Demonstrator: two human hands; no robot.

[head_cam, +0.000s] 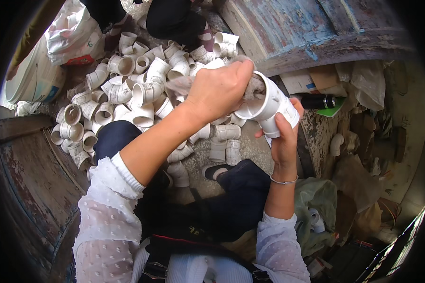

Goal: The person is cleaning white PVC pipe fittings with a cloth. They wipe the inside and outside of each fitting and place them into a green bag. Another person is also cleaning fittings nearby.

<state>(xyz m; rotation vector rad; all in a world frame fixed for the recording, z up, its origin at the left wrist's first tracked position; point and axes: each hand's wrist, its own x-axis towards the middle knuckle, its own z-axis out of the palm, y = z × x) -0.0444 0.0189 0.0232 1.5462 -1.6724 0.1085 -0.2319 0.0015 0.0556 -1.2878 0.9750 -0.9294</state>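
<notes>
My right hand [287,123] grips a white plastic pipe fitting [276,102] with a side branch, its wide mouth tilted towards my left hand. My left hand [221,83] is closed on a grey rag [255,86], and part of the rag lies inside the rim of that mouth. Some of the cloth also shows above my left knuckles. The fingertips of my left hand are hidden behind the hand and the rag. Below and left of my hands spreads a heap of white pipe elbows [141,93], many of them smudged grey.
Two elbows [233,152] stand on the speckled floor [198,166] near my shoe. Another person's dark-trousered legs [175,19] are beyond the heap. A white bag [74,35] and a bucket [35,78] stand at left. Weathered wooden panels [287,24] flank the space; a black flask [317,101] lies at right.
</notes>
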